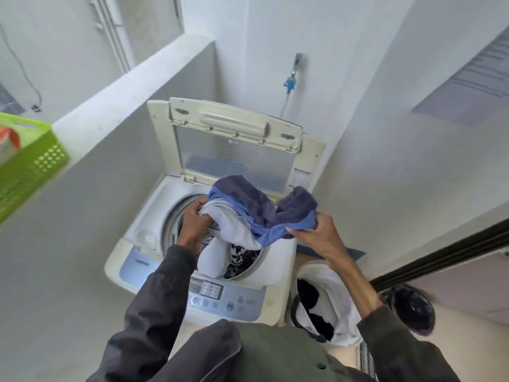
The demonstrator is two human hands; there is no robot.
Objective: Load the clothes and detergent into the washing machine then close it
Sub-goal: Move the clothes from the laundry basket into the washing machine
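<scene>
My left hand's fingertips sink out of sight into the clothes, which cover most of the drum. The green basket runs off the left edge, and the packet inside it is blurred. The control panel's labels are unreadable.

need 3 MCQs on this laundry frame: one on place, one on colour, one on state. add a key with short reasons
1. Where does the green basket stand?
A. On the ledge left of the washing machine
B. On the floor
C. In the person's hands

2. What colour is the garment that the right hand grips?
A. Red
B. Blue
C. Yellow

3. How is the machine's lid?
A. Shut flat
B. Raised open
C. Taken off

Key:
1 A: the basket sits on the grey ledge at the left, above the machine.
2 B: blue cloth is bunched in that hand's fingers.
3 B: the lid stands up at the back of the machine.
</scene>
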